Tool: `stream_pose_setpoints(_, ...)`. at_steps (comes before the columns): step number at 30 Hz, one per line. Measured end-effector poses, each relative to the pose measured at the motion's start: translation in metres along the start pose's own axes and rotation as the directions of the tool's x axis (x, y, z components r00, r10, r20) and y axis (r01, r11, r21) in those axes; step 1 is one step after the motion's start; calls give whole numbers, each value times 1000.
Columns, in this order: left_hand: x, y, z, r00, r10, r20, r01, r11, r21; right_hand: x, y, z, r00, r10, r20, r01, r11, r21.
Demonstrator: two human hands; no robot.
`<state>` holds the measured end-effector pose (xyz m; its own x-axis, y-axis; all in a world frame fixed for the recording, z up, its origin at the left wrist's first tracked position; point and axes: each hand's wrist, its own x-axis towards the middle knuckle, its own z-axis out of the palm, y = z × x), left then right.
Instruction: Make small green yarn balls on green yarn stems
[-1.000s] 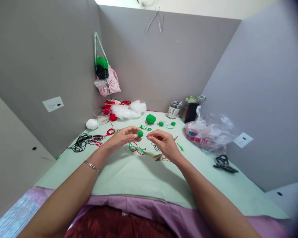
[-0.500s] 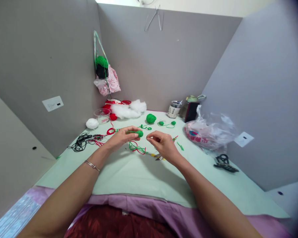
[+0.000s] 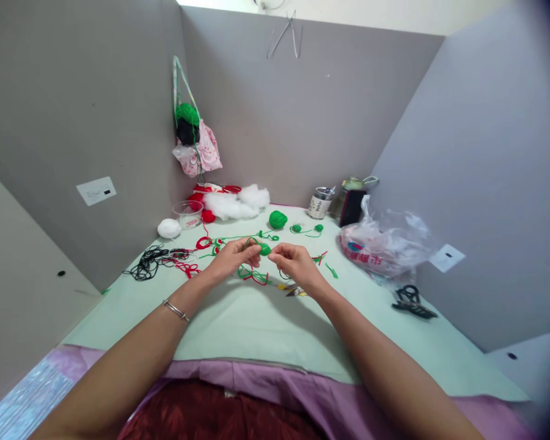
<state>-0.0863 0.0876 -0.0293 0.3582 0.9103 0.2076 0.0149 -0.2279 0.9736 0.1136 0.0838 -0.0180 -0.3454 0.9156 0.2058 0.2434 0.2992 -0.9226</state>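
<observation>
My left hand (image 3: 234, 256) is closed around a small green crocheted piece (image 3: 264, 249), pinched between thumb and fingers, with a green strand looping over the fingers. Close against its right side, my right hand (image 3: 297, 263) pinches a small thin, shiny needle-like tool, mostly hidden by the fingertips. Below the hands lie green and red yarn scraps (image 3: 254, 276) and yellow-handled scissors (image 3: 294, 290), partly covered by the right hand. Behind them is a green yarn ball (image 3: 277, 219), with two small green pieces (image 3: 296, 228) to its right.
At left are tangled black yarn (image 3: 149, 263), a white yarn ball (image 3: 169, 228) and a clear tub (image 3: 189, 215). White stuffing (image 3: 233, 205) lies at the back. A can (image 3: 319, 203), plastic bag (image 3: 380, 244) and black claw clip (image 3: 412, 302) stand right. Grey partitions (image 3: 311, 110) enclose the table.
The two hands have come together; the left moved slightly right with the green piece, and the right fingertips now meet its edge. The green piece appears turned.
</observation>
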Motion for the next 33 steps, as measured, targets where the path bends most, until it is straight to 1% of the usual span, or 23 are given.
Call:
stream_pose_setpoints(2,1,0,-3,998,30,-58,-27,998,51,2,0,-3,997,69,-38,-63,990,129)
stream_pose_setpoints(4,2,2,-6,990,47,-134,-48,999,-4,3,-1,-6,991,104,-84,-86,976,202)
stream_pose_setpoints(6,3,5,-9,980,55,-193,-88,982,-165,3,0,-6,989,100,-111,-74,973,217)
stream_pose_setpoints(8,3,9,-11,976,59,-211,-134,923,-360,3,1,-4,990,79,-120,-53,978,202)
stream_pose_setpoints(9,2,12,-11,977,51,-206,-141,879,-455,2,1,-2,990,70,-123,-45,980,193)
stream_pose_setpoints(11,1,16,-10,985,9,-173,-114,785,-610,1,1,2,989,55,-137,-31,984,175)
stream_pose_setpoints(12,0,17,-9,988,-10,-155,-95,750,-654,0,0,3,988,45,-148,-20,986,166)
stream_pose_setpoints(13,0,17,-7,989,-21,-145,-83,737,-671,0,-1,5,987,30,-157,-5,988,154)
stream_pose_setpoints(14,-1,17,-5,989,-22,-147,-82,745,-663,-1,-3,6,986,9,-165,14,990,139)
stream_pose_setpoints(15,-1,16,-2,987,-13,-159,-92,770,-631,-2,-4,7,985,-14,-171,35,992,121)
stream_pose_setpoints(17,-1,12,4,983,13,-183,-108,847,-520,-4,-7,8,983,-59,-174,75,993,86)
stream_pose_setpoints(19,-1,7,10,988,30,-151,-88,914,-397,-5,-8,9,981,-90,-171,102,993,61)
stream_pose_setpoints(20,-1,6,12,992,33,-124,-75,933,-352,-6,-8,9,982,-100,-162,110,993,52)
stream_pose_setpoints(21,-1,4,14,994,33,-101,-64,945,-320,-6,-8,9,984,-104,-147,112,993,46)
stream_pose_setpoints(23,-1,3,16,996,33,-88,-56,958,-282,-6,-8,8,990,-99,-103,103,994,39)
stream_pose_setpoints(27,-2,2,12,991,44,-125,-68,978,-198,-5,-9,3,998,-66,-3,66,996,57)
stream_pose_setpoints(33,-2,3,6,988,92,-128,-106,988,-108,-4,-6,-5,994,-30,102,15,989,145)
